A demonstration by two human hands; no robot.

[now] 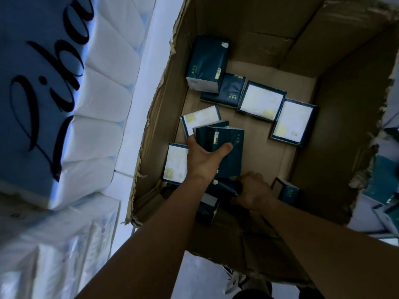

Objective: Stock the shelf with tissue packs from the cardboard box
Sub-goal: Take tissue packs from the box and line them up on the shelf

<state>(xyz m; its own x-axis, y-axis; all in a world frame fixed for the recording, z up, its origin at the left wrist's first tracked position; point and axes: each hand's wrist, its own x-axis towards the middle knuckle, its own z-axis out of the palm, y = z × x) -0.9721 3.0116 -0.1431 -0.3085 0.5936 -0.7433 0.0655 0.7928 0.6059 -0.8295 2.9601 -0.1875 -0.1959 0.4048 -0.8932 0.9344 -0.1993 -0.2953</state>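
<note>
I look down into a large open cardboard box [336,87] with torn edges. Several dark blue tissue packs lie loose on its floor, some showing white faces [261,100]. My left hand [205,156] grips a dark blue tissue pack [224,147] in the box's left half, thumb across its front. My right hand [254,190] curls round another dark pack [224,186] near the box's near wall, just below the first one. A further pack [207,65] leans against the far left wall.
Big white and blue wrapped paper-roll bundles [64,104] stack close on the left of the box. More wrapped packs [54,244] sit below them. Dark teal packs [388,182] show past the box's torn right edge. Pale floor [198,272] lies at the near side.
</note>
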